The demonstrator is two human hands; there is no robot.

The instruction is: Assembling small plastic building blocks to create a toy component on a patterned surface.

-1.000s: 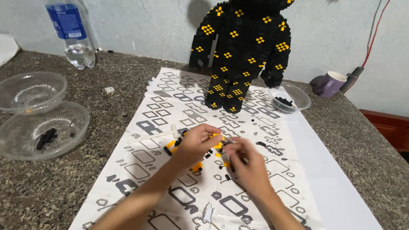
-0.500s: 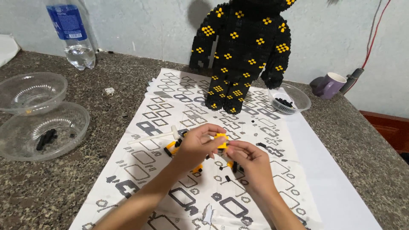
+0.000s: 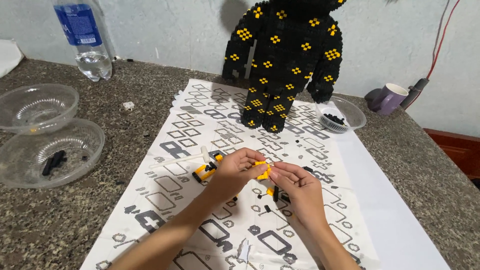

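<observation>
Under my fingers the speckled granite table [image 3: 60, 220] spreads out on every side, and over it lies the big white instruction sheet [image 3: 200, 125] printed with grey and black block diagrams. Beyond my fingers, at the far end of that sheet, stands the tall black block figure [image 3: 285, 60] dotted with yellow squares. Far off to the left of my fingers is a clear water bottle [image 3: 82, 40] with a blue label, and nearer on that side sit two clear plastic bowls [image 3: 50, 150], the closer one with a few black pieces in it. Past my fingers to the right there is a small clear bowl [image 3: 341, 114] of black bricks and a purple mug [image 3: 387, 97] by the wall.

My left hand [image 3: 232, 175] and right hand [image 3: 297, 192] meet over the middle of the sheet. The fingers of both are pinched narrow on one small yellow brick piece [image 3: 261, 171], which sits between the two sets of fingertips, just above the paper. Just left of my fingers lies a yellow-and-black brick strip [image 3: 206, 171], with a white stick-like tool [image 3: 182, 159] beside it. Loose black and yellow bricks [image 3: 272, 192] lie below my fingers.
</observation>
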